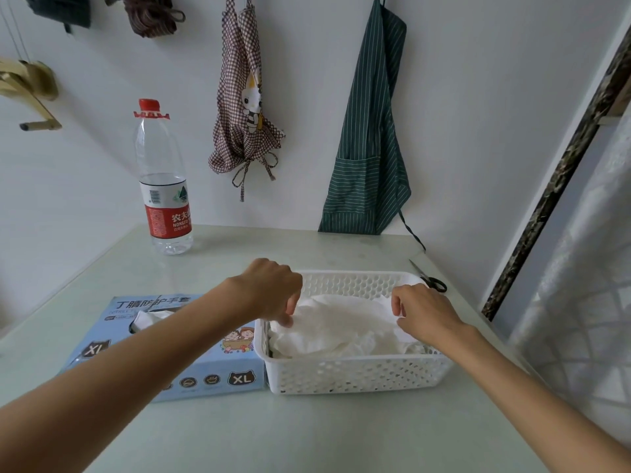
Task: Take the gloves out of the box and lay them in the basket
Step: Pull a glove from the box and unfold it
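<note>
The pale worktop [307, 431] fills the lower view. At its centre sits the white perforated basket [355, 373], with the blue glove box [164, 353] touching its side at nine o'clock. White gloves [341, 329] lie heaped inside the basket; another pokes from the box's opening. At eleven o'clock from the box stands a water bottle [164, 186]. The left hand [273, 288], fingers curled, pinches the top glove at its nine o'clock edge; the right hand [423, 312] pinches it at three o'clock. Black scissors [431, 279] lie just beyond the basket's one o'clock corner.
</note>
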The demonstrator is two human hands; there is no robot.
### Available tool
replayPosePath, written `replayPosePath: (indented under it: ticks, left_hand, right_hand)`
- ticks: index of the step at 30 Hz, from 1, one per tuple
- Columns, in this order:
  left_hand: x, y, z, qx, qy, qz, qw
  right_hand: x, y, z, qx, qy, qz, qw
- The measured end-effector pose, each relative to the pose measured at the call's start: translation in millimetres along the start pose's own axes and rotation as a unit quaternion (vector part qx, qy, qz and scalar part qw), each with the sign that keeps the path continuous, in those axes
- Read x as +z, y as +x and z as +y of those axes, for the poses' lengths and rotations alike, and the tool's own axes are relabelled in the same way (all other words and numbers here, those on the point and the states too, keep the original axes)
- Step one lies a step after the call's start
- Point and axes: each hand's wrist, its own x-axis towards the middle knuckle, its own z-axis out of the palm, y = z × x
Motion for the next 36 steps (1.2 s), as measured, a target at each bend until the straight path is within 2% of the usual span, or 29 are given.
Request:
replayPosePath:
  ticks: [3, 6, 7, 8, 9, 11, 13, 16, 21, 28, 33, 36]
  left_hand:
    - [-1.5, -10.1, -1.6, -0.022, 0.015, -0.014, 1.0]
    - [-19.0, -17.7, -11.8, -0.049, -0.057, 0.084, 0.994]
    - [-22.8, -17.3, -11.4, -0.051, -0.081, 0.105, 0.99]
    - [-24.6, -15.6, -7.1, -0.048, -0.101, 0.094, 0.989]
    - [-24.8, -12.0, 0.3, -0.041, -0.114, 0.05, 0.991]
    - [-17.1, -0.6, 23.3, -0.028, -0.106, -0.102, 0.989]
    - [-3.3, 8.7, 40.9, -0.043, -0.084, -0.204, 0.974]
    - [14.7, 17.1, 47.8, -0.054, -0.059, -0.188, 0.979]
    - [30.0, 19.7, 46.8, -0.033, 0.012, -0.189, 0.981]
    - [21.7, 19.8, 43.9, -0.049, 0.002, -0.215, 0.975]
    - [7.7, 13.9, 42.2, -0.092, -0.008, -0.219, 0.971]
    - [21.3, 18.6, 35.7, -0.11, -0.024, -0.24, 0.964]
  right_hand:
    - [-0.8, -4.9, -2.3, -0.008, -0.021, -0.022, 1.0]
    - [-24.5, -9.5, 4.9, -0.004, 0.038, 0.037, 0.999]
    - [-34.5, -9.3, 5.9, -0.008, 0.074, 0.06, 0.995]
    - [-42.8, -7.7, 5.2, -0.016, 0.116, 0.061, 0.991]
    - [-47.5, -4.0, 2.3, -0.027, 0.164, 0.035, 0.986]
    - [-46.9, 1.9, -10.7, -0.05, 0.22, -0.095, 0.97]
    - [-38.3, 7.5, -20.7, -0.05, 0.188, -0.223, 0.955]
    - [-23.8, 13.2, -22.7, -0.029, 0.081, -0.311, 0.947]
    - [-4.5, 17.0, -11.7, -0.005, 0.058, -0.314, 0.947]
    - [-11.2, 15.9, -9.5, -0.026, 0.05, -0.324, 0.944]
    - [-34.6, 19.3, -2.1, -0.007, 0.056, -0.252, 0.966]
    - [-15.5, 19.3, -1.3, 0.013, 0.02, -0.295, 0.955]
